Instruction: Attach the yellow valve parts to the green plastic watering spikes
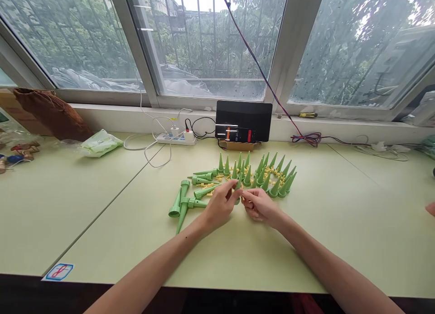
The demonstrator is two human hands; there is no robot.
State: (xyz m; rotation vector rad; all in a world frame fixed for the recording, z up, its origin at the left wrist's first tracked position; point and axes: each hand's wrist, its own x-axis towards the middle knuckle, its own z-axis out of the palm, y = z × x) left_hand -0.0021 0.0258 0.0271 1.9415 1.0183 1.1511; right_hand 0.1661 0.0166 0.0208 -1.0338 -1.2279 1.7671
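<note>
Near the middle of the table, my left hand point(222, 200) is closed round a green cone point(239, 181), its tip pointing up. My right hand point(260, 205) meets it from the right, its thumb and fingertips pinched at the cone's side; what lies between them is too small to make out. Behind both hands stand several upright green cones point(274, 187), with small yellow pieces point(268, 183) scattered among them. Left of my left hand, more green cones point(183, 210) lie loose on the table, some resting across one another.
A black tablet point(244, 117) leans by the window, a phone in front. Beside it are a power strip point(176, 138) and cables. A green-white packet point(101, 144) and brown bag point(50, 112) lie left. Part of a person's hand point(431, 209) shows at the right edge.
</note>
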